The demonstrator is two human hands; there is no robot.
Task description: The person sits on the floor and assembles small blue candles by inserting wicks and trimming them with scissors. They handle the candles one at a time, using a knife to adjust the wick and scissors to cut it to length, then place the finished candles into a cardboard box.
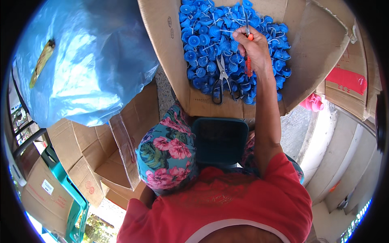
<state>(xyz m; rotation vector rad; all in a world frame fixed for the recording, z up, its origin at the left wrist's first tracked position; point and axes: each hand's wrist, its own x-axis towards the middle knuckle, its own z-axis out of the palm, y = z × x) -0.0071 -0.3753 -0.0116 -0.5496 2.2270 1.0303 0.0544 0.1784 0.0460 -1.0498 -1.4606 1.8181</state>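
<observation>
My right hand (256, 47) is closed over a large cardboard box (221, 108). In its grip is a slim orange-handled knife (249, 68), its narrow metal blade pointing away from me. A white string (226, 30) stretches left from the fingertips; whether they pinch it I cannot tell. Below the hand lies a heap of small blue ridged plastic pieces (204, 39), many with white strings attached. Black-handled scissors (222, 75) rest on the heap, left of my forearm, with their blades slightly apart. My left hand is out of sight, its arm hidden behind my floral-covered knee (166, 150).
Between my knees sits a dark green plastic container (220, 141). A blue plastic bag (93, 60) bulges at the left, with a dry yellow-brown strip (42, 62) on it. Another cardboard box (117, 162) stands below it. A pink bottle (312, 103) is at the right, beside steps (332, 146).
</observation>
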